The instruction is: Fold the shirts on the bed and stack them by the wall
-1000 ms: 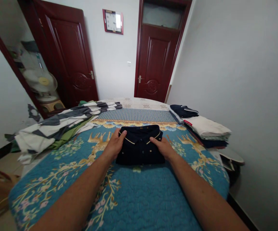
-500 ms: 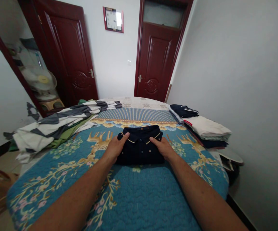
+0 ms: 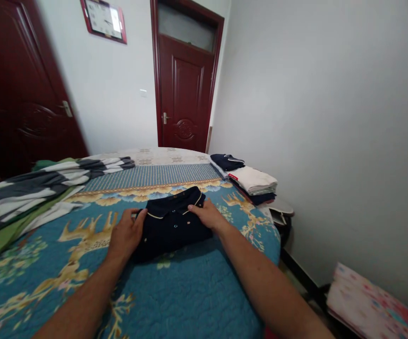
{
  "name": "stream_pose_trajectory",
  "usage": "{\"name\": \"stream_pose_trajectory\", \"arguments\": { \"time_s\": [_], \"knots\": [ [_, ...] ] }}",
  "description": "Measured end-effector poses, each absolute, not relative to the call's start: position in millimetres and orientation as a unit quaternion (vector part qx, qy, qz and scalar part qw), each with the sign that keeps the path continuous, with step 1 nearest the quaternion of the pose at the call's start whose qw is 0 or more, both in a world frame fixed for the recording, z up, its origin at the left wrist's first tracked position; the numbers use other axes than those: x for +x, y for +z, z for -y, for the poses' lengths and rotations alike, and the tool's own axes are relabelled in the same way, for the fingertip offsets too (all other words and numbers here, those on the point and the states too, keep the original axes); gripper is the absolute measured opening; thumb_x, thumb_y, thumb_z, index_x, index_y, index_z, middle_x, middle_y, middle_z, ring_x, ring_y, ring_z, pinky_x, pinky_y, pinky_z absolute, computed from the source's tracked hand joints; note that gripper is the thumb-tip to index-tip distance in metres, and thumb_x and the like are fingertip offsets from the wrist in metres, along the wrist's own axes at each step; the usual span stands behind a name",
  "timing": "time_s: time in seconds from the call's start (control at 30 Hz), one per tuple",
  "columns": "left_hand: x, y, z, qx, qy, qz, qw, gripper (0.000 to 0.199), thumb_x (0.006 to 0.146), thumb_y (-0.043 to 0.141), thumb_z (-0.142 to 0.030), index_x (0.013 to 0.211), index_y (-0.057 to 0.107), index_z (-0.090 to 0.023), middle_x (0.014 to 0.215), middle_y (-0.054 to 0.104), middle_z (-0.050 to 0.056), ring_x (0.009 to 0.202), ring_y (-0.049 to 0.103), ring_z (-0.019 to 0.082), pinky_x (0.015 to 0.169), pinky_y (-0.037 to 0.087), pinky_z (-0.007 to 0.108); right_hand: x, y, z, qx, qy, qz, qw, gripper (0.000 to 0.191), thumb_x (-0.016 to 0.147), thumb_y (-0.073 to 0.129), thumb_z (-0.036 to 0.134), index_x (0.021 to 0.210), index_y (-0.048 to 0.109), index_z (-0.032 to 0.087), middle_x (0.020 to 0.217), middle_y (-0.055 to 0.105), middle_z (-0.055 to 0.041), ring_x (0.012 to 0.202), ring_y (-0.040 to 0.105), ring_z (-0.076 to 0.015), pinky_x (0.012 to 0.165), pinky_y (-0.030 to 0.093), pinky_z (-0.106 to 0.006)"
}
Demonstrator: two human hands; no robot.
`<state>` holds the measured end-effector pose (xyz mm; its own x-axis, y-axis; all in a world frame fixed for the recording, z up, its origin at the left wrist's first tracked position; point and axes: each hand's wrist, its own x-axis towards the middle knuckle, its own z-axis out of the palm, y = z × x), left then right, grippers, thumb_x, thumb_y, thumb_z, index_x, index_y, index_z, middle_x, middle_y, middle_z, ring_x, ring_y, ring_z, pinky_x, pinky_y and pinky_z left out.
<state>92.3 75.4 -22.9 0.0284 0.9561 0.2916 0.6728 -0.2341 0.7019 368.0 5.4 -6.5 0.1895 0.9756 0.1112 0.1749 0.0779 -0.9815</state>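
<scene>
A folded navy polo shirt (image 3: 173, 230) with thin pale trim on its collar is between my two hands over the quilted cover. My left hand (image 3: 128, 233) grips its left edge beside the collar, thumb on top. On the other side, my right hand (image 3: 205, 215) pinches the right edge, its thumb lying on the front near the collar and the fingers hidden beneath. The shirt tilts, its right end higher than its left. Its collar points away from me and small buttons run down the middle.
Folded clothes (image 3: 256, 181) are stacked at the table's right edge, a navy folded garment (image 3: 227, 162) behind them. Loose striped cloth (image 3: 59, 179) and green cloth (image 3: 16, 233) lie at the left. A blue patterned cover (image 3: 189, 292) spreads over the table. A pink floral item (image 3: 369, 301) stands low at right.
My view has turned to the right. The polo shirt has tilted, its right end rising, with both hands still on it.
</scene>
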Motion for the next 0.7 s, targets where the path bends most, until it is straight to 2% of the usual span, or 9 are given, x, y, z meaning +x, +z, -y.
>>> {"name": "stream_pose_trajectory", "arguments": {
  "time_s": [0.1, 0.2, 0.3, 0.4, 0.5, 0.6, 0.7],
  "knots": [
    [90, -23, -72, 0.701, 0.364, -0.577, 0.206, 0.048, 0.096, 0.045, -0.063, 0.113, 0.065, -0.023, 0.081, 0.074, 0.006, 0.086, 0.073, 0.031, 0.076, 0.05, 0.036, 389, 12, -3, -0.587, 0.35, 0.508, 0.524, 0.034, 0.082, 0.078, 0.053, 0.1, 0.083, 0.025, 0.099, 0.083, -0.0055, 0.097, 0.078, -0.0311, 0.098, 0.059, -0.052],
    [90, -25, -72, 0.715, 0.353, -0.57, 0.2, 0.042, 0.095, 0.047, -0.059, 0.107, 0.065, -0.024, 0.079, 0.073, 0.005, 0.078, 0.071, 0.028, 0.073, 0.048, 0.034, 420, 37, -8, -0.612, 0.29, 0.488, 0.551, 0.038, 0.081, 0.077, 0.054, 0.104, 0.082, 0.023, 0.101, 0.083, -0.0057, 0.097, 0.078, -0.0301, 0.098, 0.059, -0.051],
    [90, -27, -73, 0.723, 0.338, -0.572, 0.193, 0.038, 0.093, 0.047, -0.056, 0.1, 0.066, -0.024, 0.083, 0.074, 0.006, 0.078, 0.071, 0.027, 0.073, 0.047, 0.034, 463, 70, -24, -0.615, 0.208, 0.444, 0.618, 0.041, 0.08, 0.079, 0.051, 0.108, 0.08, 0.022, 0.102, 0.082, -0.0051, 0.102, 0.077, -0.0284, 0.099, 0.059, -0.048],
    [90, -28, -73, 0.728, 0.325, -0.572, 0.192, 0.037, 0.093, 0.046, -0.056, 0.097, 0.067, -0.025, 0.083, 0.074, 0.006, 0.08, 0.071, 0.028, 0.072, 0.046, 0.034, 518, 107, -46, -0.591, 0.143, 0.347, 0.715, 0.038, 0.083, 0.079, 0.044, 0.108, 0.078, 0.016, 0.099, 0.082, -0.009, 0.095, 0.078, -0.0276, 0.09, 0.063, -0.044],
    [91, -28, -73, 0.729, 0.319, -0.573, 0.195, 0.036, 0.092, 0.047, -0.054, 0.096, 0.067, -0.025, 0.083, 0.075, 0.006, 0.082, 0.072, 0.029, 0.074, 0.047, 0.034, 576, 130, -64, -0.562, 0.064, 0.273, 0.778, 0.035, 0.089, 0.073, 0.037, 0.115, 0.075, 0.012, 0.107, 0.081, -0.0115, 0.096, 0.078, -0.0248, 0.084, 0.065, -0.037],
    [91, -30, -74, 0.728, 0.314, -0.577, 0.197, 0.035, 0.092, 0.048, -0.054, 0.096, 0.068, -0.025, 0.087, 0.078, 0.007, 0.086, 0.073, 0.03, 0.076, 0.048, 0.035, 622, 120, -65, -0.649, 0.016, 0.163, 0.743, 0.037, 0.092, 0.07, 0.037, 0.119, 0.073, 0.013, 0.109, 0.08, -0.0115, 0.104, 0.077, -0.0245, 0.085, 0.064, -0.033],
    [90, -32, -75, 0.732, 0.297, -0.583, 0.193, 0.036, 0.092, 0.048, -0.054, 0.096, 0.069, -0.025, 0.088, 0.078, 0.007, 0.086, 0.073, 0.029, 0.076, 0.048, 0.034, 646, 77, -53, -0.723, 0.03, 0.07, 0.686, 0.035, 0.089, 0.074, 0.035, 0.116, 0.073, 0.012, 0.11, 0.078, -0.0152, 0.113, 0.074, -0.0286, 0.089, 0.064, -0.034]
  ]
}}
